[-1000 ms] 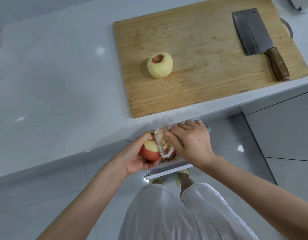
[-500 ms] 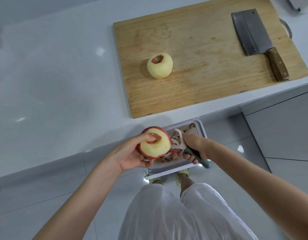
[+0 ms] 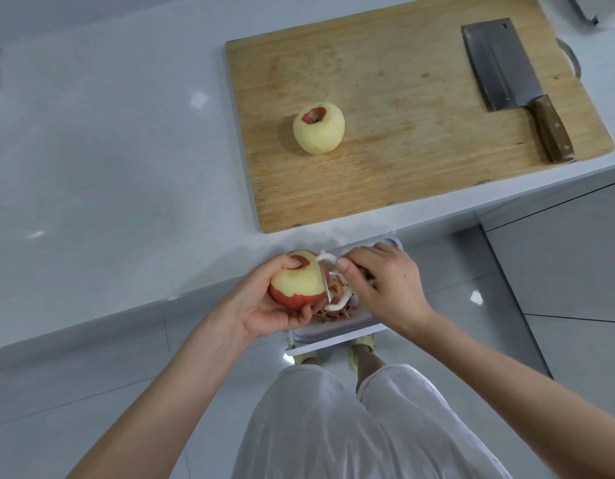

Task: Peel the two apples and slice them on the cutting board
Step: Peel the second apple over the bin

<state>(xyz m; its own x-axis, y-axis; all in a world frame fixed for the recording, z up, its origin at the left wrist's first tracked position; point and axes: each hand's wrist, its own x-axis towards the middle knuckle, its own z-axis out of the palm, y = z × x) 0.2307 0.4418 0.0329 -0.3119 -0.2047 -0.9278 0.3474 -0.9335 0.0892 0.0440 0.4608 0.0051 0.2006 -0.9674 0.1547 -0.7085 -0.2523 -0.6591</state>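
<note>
A peeled yellow apple with a red ring at its stem stands on the wooden cutting board, towards its left side. Below the counter edge, my left hand grips a second apple, pale on top and still red along its lower part. My right hand holds a white peeler, its blade lying against the right side of that apple. The peeler's handle is hidden inside the hand.
A cleaver with a wooden handle lies on the board's right part. A white bin holding red peelings stands on the floor under my hands. The white counter stretches to the left of the board. My legs and feet are below.
My right hand has come back from the lower right to the top right of the apple with the peeler. My left hand has turned the apple a little.
</note>
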